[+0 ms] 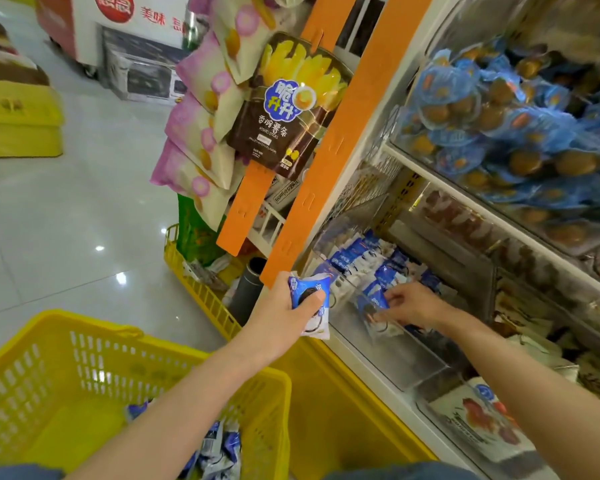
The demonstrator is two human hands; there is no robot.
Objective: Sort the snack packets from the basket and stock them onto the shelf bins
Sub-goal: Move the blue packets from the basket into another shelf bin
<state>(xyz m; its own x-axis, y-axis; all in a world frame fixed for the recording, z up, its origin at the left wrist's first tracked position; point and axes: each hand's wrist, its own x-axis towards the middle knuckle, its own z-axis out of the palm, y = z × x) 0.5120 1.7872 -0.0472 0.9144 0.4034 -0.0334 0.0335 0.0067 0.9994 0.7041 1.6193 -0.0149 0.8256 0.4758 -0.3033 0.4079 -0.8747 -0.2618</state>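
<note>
Centrally, held item: blue-and-white snack packet (309, 292), mid-frame, in front of the shelf edge.
left grip (284, 306): clamped round that snack packet.
right grip (413, 303): pinching a second packet (373, 301) standing in the clear bin (395, 358), centre right.
basket (49, 375): yellow, lower left, holding spare packets (219, 448).

Two hands are in view: the left hand (278, 317) grips one snack packet (307, 289), and the right hand (413, 303) pinches a second snack packet (374, 303). There are two yellow baskets, the near basket (84, 327) and the far basket (201, 292), two orange strips (354, 109), one brown bag (274, 133) and at least four pink bags (194, 133).
</note>
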